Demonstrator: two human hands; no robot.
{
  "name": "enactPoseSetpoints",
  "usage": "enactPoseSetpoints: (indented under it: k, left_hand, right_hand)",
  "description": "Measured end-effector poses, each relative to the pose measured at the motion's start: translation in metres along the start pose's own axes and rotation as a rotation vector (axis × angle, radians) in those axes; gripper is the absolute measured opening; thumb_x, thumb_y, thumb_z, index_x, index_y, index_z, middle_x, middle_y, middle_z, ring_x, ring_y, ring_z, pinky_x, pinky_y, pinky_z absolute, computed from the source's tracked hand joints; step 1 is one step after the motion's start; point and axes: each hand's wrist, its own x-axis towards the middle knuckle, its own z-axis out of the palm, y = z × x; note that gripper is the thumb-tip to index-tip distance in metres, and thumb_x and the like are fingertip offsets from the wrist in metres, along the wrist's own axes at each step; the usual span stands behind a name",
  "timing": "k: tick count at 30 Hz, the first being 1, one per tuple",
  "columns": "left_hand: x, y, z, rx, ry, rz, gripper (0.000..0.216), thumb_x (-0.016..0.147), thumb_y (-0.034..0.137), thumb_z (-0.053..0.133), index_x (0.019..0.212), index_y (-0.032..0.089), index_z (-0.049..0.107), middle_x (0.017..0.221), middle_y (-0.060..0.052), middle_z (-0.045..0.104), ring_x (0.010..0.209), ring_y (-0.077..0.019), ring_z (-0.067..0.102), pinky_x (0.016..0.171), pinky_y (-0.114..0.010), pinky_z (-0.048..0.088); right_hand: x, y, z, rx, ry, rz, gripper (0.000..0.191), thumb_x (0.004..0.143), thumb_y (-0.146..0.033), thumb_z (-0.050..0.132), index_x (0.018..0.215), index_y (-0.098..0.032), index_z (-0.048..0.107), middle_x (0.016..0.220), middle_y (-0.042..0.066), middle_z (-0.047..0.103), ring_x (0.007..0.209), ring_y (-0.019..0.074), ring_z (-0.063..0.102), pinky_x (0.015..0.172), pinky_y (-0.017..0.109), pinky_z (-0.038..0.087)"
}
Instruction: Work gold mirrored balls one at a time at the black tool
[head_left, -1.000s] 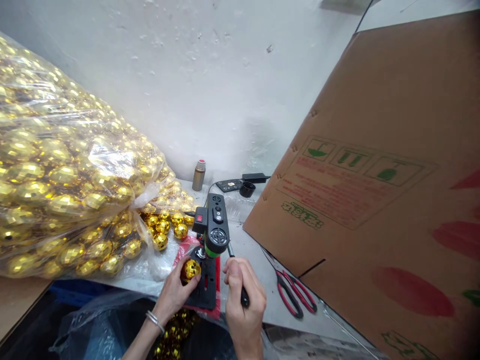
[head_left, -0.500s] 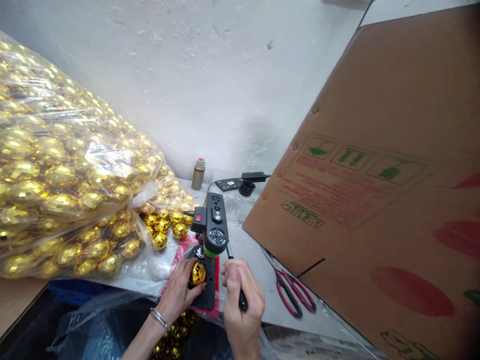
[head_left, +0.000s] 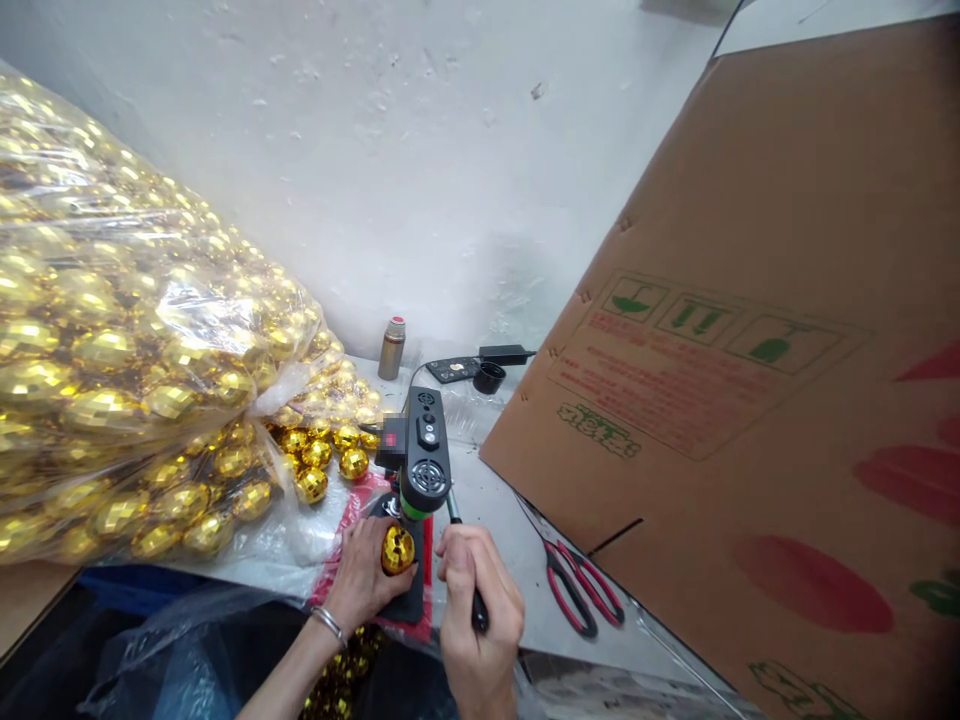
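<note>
My left hand [head_left: 369, 572] grips a shiny gold mirror ball [head_left: 397, 551] between thumb and fingers. It holds the ball over the black base [head_left: 409, 606] of a small bench drill press [head_left: 426, 440], at the front of the machine's head. The head hides the tool tip, so I cannot tell whether it touches the ball. My right hand [head_left: 484, 600] is wrapped round the black grip of the press's lever [head_left: 480, 612], to the right of the base. Red plastic [head_left: 345, 530] lies under the base.
A big clear bag of gold balls [head_left: 150, 360] fills the left, with loose balls [head_left: 353, 463] by its mouth. Red-handled scissors [head_left: 581, 590] lie right, beside a large cardboard box [head_left: 720, 400]. Behind stand a flask [head_left: 391, 349], a black cup [head_left: 489, 377] and a power adapter [head_left: 505, 354].
The whole view has shifted slightly. The ball has moved a little to the right and toward me relative to the press head. Both hands keep their hold.
</note>
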Motion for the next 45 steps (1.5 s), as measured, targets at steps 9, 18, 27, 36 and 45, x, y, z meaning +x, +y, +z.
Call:
enactPoseSetpoints:
  k: [9,18,27,36,45]
  left_hand:
    - [-0.002,0.002,0.003,-0.023,0.003,-0.043,0.042,0.069,0.036,0.079,0.106,0.020,0.068,0.096,-0.009,0.070,0.097,-0.0355,0.064,0.091,-0.052,0.047]
    - [-0.003,0.005,0.003,-0.042,-0.027,-0.094,0.039,0.069,0.037,0.079,0.101,0.020,0.067,0.094,-0.009,0.068,0.095,-0.0357,0.063,0.091,-0.053,0.046]
    - [-0.005,-0.001,0.010,-0.014,0.031,-0.048,0.038,0.069,0.035,0.079,0.103,0.022,0.066,0.094,-0.007,0.069,0.094,-0.0331,0.063,0.091,-0.050,0.046]
    - [-0.003,0.001,0.009,-0.027,0.011,-0.058,0.041,0.068,0.036,0.080,0.104,0.021,0.068,0.096,-0.009,0.070,0.097,-0.0363,0.064,0.091,-0.053,0.047]
    - [-0.003,-0.003,0.014,-0.020,0.025,-0.072,0.041,0.065,0.034,0.080,0.102,0.020,0.068,0.097,-0.011,0.071,0.095,-0.0374,0.065,0.092,-0.054,0.046]
  right_hand:
    - [-0.030,0.022,0.008,-0.015,0.028,-0.093,0.026,0.098,-0.006,0.039,0.079,-0.022,0.047,0.070,-0.002,0.053,0.064,0.0105,0.056,0.058,0.021,0.046]
    - [-0.062,0.028,0.027,0.008,0.154,0.098,0.028,0.102,-0.012,0.035,0.080,-0.024,0.050,0.076,-0.002,0.058,0.069,0.0136,0.059,0.092,0.035,0.050]
    - [-0.063,0.024,0.026,-0.012,0.146,0.127,0.028,0.099,-0.010,0.037,0.079,-0.023,0.052,0.078,-0.002,0.062,0.071,0.0141,0.062,0.095,0.037,0.049]
    - [-0.067,0.028,0.030,0.007,0.177,0.111,0.030,0.103,-0.013,0.035,0.078,-0.023,0.049,0.075,-0.003,0.059,0.068,0.0125,0.058,0.096,0.036,0.047]
    - [-0.064,0.027,0.035,0.047,0.229,0.129,0.033,0.104,-0.015,0.034,0.075,-0.023,0.048,0.074,-0.004,0.055,0.067,0.0107,0.053,0.097,0.034,0.046]
